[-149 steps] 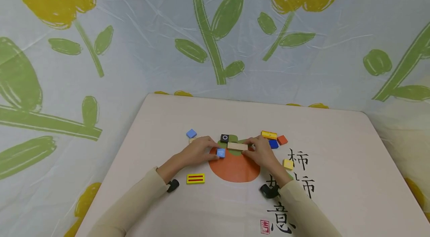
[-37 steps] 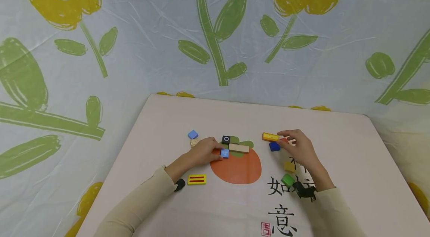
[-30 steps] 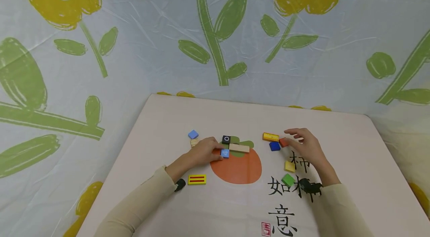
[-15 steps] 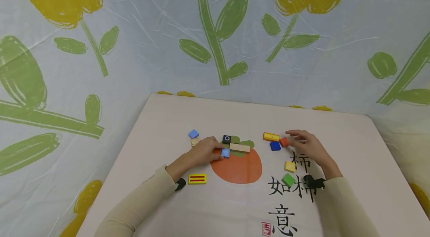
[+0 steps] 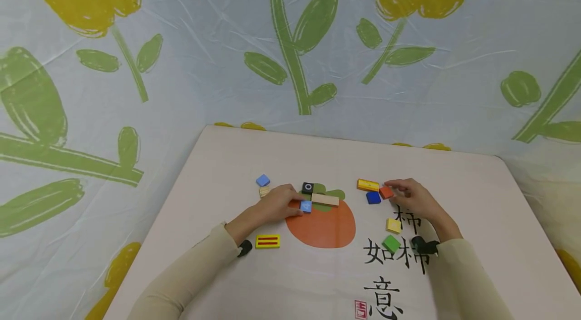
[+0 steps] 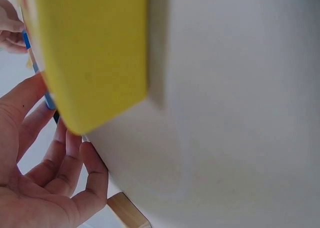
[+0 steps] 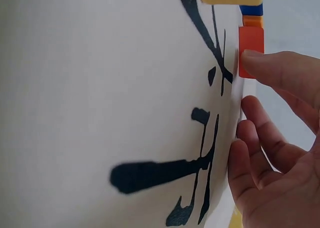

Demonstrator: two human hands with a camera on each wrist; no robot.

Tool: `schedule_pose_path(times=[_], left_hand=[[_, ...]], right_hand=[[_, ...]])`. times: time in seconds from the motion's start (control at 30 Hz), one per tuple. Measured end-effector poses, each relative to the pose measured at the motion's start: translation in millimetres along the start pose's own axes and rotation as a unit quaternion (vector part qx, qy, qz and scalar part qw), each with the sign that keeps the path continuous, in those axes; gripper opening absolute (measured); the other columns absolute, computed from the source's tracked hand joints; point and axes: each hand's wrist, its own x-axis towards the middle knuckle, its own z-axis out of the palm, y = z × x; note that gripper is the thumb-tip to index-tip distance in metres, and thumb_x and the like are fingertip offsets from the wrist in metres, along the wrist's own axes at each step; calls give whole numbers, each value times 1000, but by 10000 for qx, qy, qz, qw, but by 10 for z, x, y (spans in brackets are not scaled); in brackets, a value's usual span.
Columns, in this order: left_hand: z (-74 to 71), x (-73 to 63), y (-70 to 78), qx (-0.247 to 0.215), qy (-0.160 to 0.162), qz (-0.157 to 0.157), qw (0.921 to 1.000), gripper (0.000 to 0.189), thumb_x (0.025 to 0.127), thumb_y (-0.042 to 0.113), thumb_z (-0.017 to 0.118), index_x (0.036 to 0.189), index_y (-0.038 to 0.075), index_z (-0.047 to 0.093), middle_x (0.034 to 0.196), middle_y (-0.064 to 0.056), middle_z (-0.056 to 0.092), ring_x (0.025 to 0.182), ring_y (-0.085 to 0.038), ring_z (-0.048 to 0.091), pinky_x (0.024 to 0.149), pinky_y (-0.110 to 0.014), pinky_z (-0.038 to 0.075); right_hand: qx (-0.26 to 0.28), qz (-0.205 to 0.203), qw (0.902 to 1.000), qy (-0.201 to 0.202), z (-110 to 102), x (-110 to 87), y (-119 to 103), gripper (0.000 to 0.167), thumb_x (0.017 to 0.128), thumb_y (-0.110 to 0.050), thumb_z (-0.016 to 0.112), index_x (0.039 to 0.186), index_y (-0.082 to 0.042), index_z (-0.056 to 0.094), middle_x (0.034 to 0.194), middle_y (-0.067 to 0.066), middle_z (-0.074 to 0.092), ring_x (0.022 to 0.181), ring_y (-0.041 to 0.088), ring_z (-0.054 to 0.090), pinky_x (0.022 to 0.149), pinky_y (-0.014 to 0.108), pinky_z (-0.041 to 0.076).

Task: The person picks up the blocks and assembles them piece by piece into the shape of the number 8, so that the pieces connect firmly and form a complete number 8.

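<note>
My left hand point(image 5: 276, 205) pinches a light blue block point(image 5: 306, 206) marked with a 4, on top of the printed orange fruit. Touching or close beside it lie a black block point(image 5: 307, 187) with a white ring and a long plain wooden block point(image 5: 325, 200). My right hand point(image 5: 419, 203) has thumb and forefinger at a red block point(image 5: 386, 192). In the right wrist view, the thumb lies against the red block's side point(image 7: 251, 38). A dark blue block point(image 5: 373, 197) and a long orange-yellow block point(image 5: 368, 185) sit right beside the red one.
A yellow block with red stripes point(image 5: 268, 241) lies near my left forearm. Pale yellow point(image 5: 393, 226) and green point(image 5: 391, 243) blocks lie on the black lettering to the right. Behind my left hand are a blue block point(image 5: 263, 180) and a striped wooden block point(image 5: 264, 191).
My right hand has left the long wooden block and moved right to the red block, its thumb and forefinger closing in on it. The left hand keeps hold of the light blue block.
</note>
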Motion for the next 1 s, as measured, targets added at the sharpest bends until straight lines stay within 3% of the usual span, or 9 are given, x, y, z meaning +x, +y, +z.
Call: schedule_pose_path(times=[0.33, 0.6, 0.87, 1.0], left_hand=[[-6, 10, 10, 54, -34, -2, 10000, 40, 89, 30, 78, 126, 14, 72, 102, 4, 59, 91, -11, 50, 76, -23, 44], [-6, 6, 12, 82, -51, -51, 9999, 40, 90, 30, 78, 127, 15, 72, 103, 4, 59, 93, -11, 51, 78, -23, 44], [-21, -7, 18, 38, -49, -70, 10000, 40, 90, 30, 77, 127, 15, 72, 102, 4, 58, 92, -11, 50, 77, -23, 44], [-22, -11, 14, 53, -31, -64, 10000, 40, 90, 30, 77, 127, 16, 71, 102, 4, 58, 92, -11, 50, 77, -23, 43]], right_hand=[[-214, 48, 9996, 154, 2, -16, -28, 35, 91, -7, 74, 125, 0, 67, 120, 22, 61, 107, 40, 54, 88, 60, 45], [-334, 399, 9984, 228, 2, -63, -98, 36, 93, -13, 72, 127, -2, 65, 120, 23, 56, 106, 41, 56, 86, 59, 48], [-96, 456, 9978, 471, 27, -136, -294, 41, 94, -26, 73, 128, -5, 65, 124, 21, 56, 110, 42, 55, 85, 59, 49], [77, 273, 9982, 520, 86, -152, -404, 39, 94, -24, 72, 127, -4, 65, 124, 20, 57, 108, 38, 55, 84, 54, 50]])
